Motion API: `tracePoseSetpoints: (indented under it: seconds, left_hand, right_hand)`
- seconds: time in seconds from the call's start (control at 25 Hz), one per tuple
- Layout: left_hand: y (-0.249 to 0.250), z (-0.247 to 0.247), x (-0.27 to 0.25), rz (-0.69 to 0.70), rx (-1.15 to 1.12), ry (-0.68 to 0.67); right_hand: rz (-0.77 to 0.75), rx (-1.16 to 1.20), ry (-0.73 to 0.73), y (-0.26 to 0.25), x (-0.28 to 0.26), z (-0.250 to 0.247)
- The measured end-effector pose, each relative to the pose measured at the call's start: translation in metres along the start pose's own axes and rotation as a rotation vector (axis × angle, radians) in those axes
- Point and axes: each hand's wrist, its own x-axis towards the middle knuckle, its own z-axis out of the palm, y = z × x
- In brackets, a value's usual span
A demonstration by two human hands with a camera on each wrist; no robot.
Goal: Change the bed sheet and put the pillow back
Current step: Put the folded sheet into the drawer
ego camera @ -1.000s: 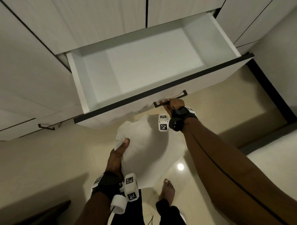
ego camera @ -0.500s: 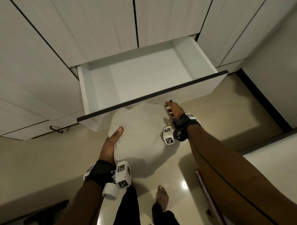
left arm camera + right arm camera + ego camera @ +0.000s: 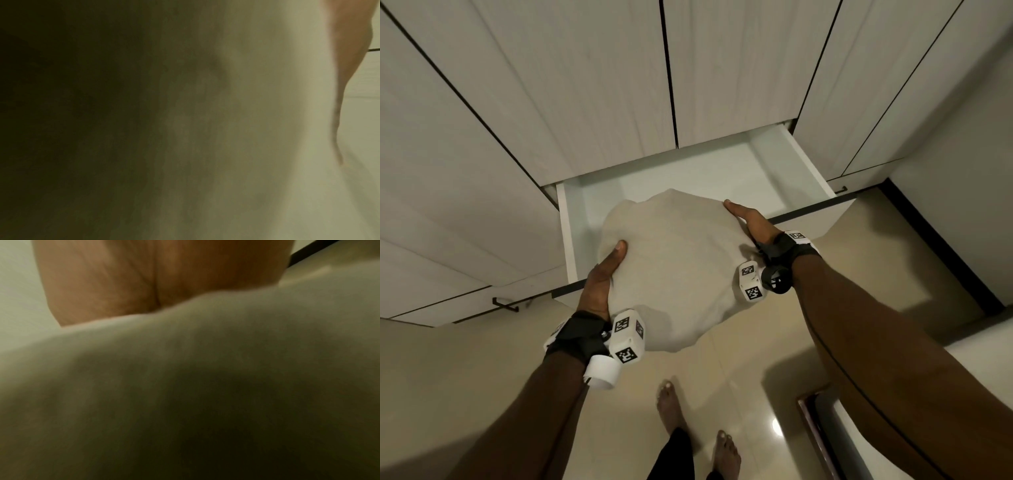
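Note:
A bundled off-white bed sheet (image 3: 674,260) hangs over the front edge of an open white drawer (image 3: 567,233), partly above its inside. My left hand (image 3: 602,277) grips the bundle's left side, thumb on top. At the far right side my right hand (image 3: 750,222) holds it, thumb along the top and fingers hidden beneath. Both wrist views are blurred. The left one shows cloth (image 3: 246,129) and a strip of my left hand (image 3: 349,48). The right one shows cloth (image 3: 205,386) below my right hand (image 3: 144,280).
Tall pale cupboard doors (image 3: 585,85) rise behind the drawer. A shut drawer with a dark handle (image 3: 505,303) lies to the left. My bare feet (image 3: 671,407) stand on glossy tile. A bed frame edge (image 3: 822,428) is at the lower right, and dark skirting (image 3: 945,246) runs along the right wall.
My right hand has let go of the drawer handle and taken the sheet's right side. The bundle has risen from below the drawer front to over the drawer.

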Motion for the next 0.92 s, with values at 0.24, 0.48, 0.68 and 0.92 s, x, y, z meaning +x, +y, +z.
tracePoseSetpoints:
  seconds: [0.24,0.48,0.68,0.92]
  left_hand:
    - [0.064,0.034,0.058,0.048,0.01,-0.05]
    - [0.107,0.056,0.142,0.081,0.044,-0.093]
    - [0.085,0.034,0.243,0.02,0.051,-0.058]
    - [0.023,-0.013,0.362,-0.081,0.122,0.022]
  right_hand:
    - [-0.064,-0.041,0.065,-0.096,0.006,0.009]
    - [-0.207,-0.125,0.22,-0.16,0.056,-0.002]
    - [-0.187,-0.143,0.234,-0.146,0.15,-0.035]
    - [-0.066,-0.118,0.171,-0.086,0.306,-0.079]
